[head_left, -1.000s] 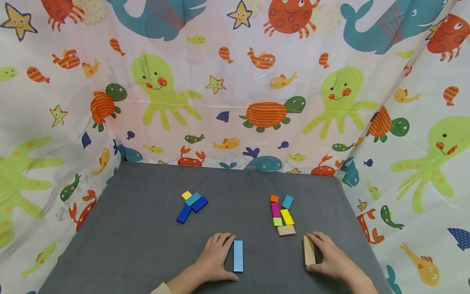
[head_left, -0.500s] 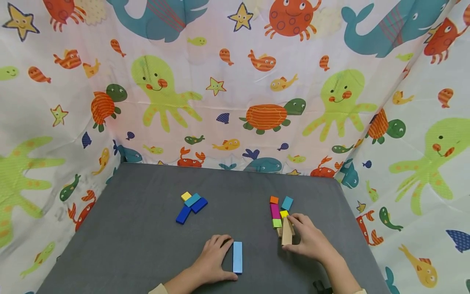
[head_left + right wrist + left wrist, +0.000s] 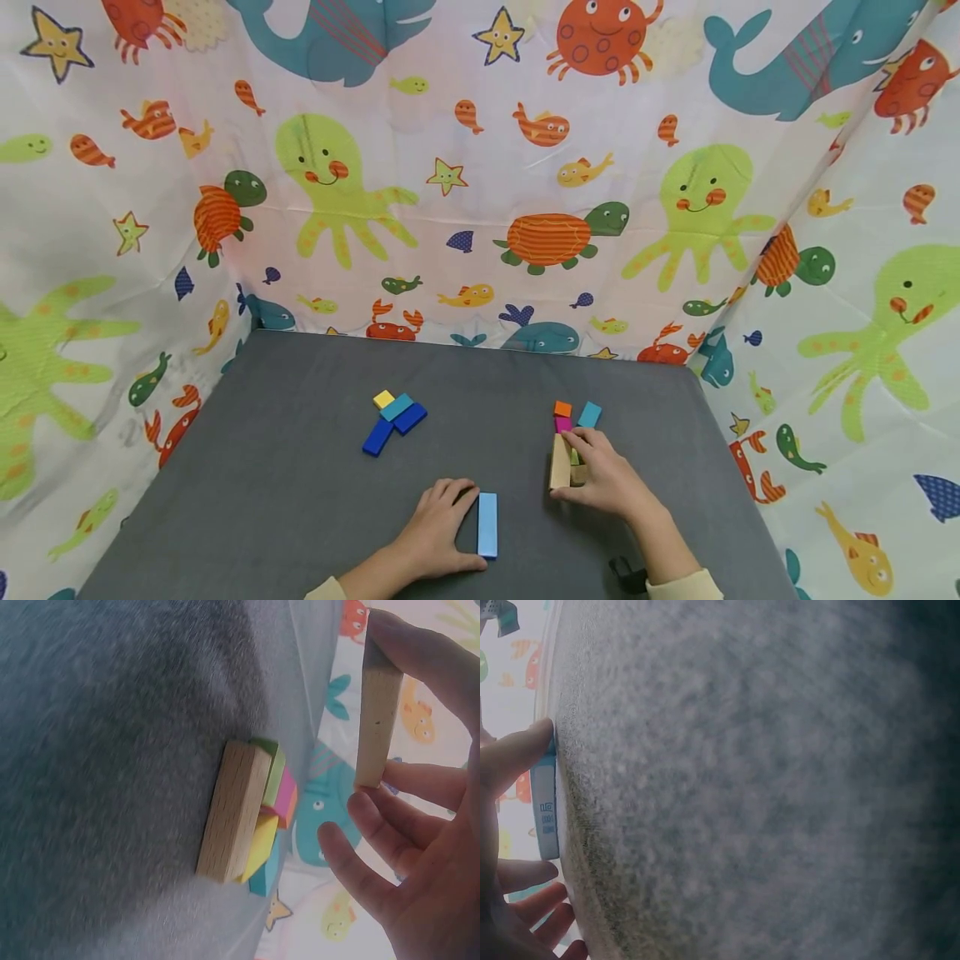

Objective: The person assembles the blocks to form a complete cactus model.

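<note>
In the head view, my left hand (image 3: 435,533) is low on the grey table beside a light blue block (image 3: 487,525). Its thumb and index finger are at the block's two ends, as the left wrist view shows with the same blue block (image 3: 546,806). My right hand (image 3: 611,479) pinches a plain wooden block (image 3: 560,461) lengthwise between thumb and fingers. The right wrist view shows this wooden block (image 3: 377,724) raised off the table. Below it lies a second wooden block (image 3: 234,814), against green, pink, orange, yellow and teal blocks, partly hidden by my hand in the head view.
Farther left on the grey table (image 3: 300,500) lies a group of yellow, teal and dark blue blocks, among them a dark blue block (image 3: 378,437). A sea-animal printed curtain (image 3: 450,208) encloses the back and sides. A black object (image 3: 628,575) shows by the right forearm.
My right hand has lifted the wooden block and carried it left, over the right-hand group of blocks. The left hand and the light blue block have stayed in place.
</note>
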`<state>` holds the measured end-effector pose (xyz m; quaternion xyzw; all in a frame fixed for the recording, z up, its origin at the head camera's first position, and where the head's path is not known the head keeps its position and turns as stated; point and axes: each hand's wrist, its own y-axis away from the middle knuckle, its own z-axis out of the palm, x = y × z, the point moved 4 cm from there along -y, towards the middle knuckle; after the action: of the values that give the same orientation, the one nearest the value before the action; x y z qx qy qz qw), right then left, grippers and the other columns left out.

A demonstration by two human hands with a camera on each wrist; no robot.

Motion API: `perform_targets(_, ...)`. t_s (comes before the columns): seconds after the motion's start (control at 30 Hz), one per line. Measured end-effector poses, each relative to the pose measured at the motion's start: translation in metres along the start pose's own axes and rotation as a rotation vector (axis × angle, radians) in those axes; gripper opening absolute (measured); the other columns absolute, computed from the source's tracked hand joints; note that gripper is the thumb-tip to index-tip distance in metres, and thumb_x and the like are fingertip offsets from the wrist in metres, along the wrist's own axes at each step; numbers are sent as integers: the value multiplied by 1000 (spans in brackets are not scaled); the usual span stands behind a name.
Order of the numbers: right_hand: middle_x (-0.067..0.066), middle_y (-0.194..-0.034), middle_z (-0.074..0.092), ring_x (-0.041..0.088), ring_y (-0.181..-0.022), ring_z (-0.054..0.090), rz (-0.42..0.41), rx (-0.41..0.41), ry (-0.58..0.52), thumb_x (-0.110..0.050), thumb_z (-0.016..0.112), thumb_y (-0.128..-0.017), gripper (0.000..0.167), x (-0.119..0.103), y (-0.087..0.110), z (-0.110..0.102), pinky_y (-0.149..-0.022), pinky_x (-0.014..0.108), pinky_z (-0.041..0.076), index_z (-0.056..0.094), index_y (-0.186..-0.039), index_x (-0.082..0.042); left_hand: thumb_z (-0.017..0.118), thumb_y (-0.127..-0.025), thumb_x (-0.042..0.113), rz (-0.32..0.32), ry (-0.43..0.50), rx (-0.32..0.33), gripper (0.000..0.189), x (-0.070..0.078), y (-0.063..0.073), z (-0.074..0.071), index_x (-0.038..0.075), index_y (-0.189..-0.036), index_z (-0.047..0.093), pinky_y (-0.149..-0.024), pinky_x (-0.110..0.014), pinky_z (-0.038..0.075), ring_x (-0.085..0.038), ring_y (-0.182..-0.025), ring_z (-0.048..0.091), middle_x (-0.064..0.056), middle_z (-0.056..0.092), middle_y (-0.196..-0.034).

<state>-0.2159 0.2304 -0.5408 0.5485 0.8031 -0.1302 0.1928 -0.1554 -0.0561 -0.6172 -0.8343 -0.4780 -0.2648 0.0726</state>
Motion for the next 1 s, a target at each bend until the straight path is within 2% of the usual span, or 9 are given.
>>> perform_targets(0.2, 18, -151, 50, 35, -132, 53, 4, -4, -15, -46, 97, -73, 99, -7, -10, 6, -100, 63, 55, 55, -153, -4, 81, -81, 71, -16, -9, -13, 103, 3, 0, -1, 14, -160, 48, -116, -61, 38, -29, -144, 40, -5, 44, -160)
perform_targets(0.33, 17, -151, 51, 33, -131, 53, -27, 3, -19, -46, 96, -75, 97, -13, -18, 10, -100, 61, 56, 55, -153, -5, 82, -80, 71, -29, -18, -12, 102, 3, 0, 0, 15, -159, 49, -117, -61, 38, -29, -144, 40, -4, 45, -159)
perform_targets(0.63, 15, -151, 52, 30, -130, 54, -80, -8, -57, -48, 95, -77, 101, -26, -37, 25, -108, 53, 53, 51, -156, -4, 82, -80, 71, -34, -26, -12, 101, 2, -1, 1, 17, -159, 50, -115, -60, 38, -29, -143, 40, -4, 45, -159)
perform_targets(1.0, 16, -152, 52, 33, -133, 53, -89, -59, -105, -51, 92, -79, 100, -45, -58, 48, -110, 57, 51, 50, -157, -4, 82, -79, 71, -37, -41, -1, 100, 5, -2, 1, 16, -158, 51, -115, -61, 39, -30, -143, 40, -6, 45, -159)
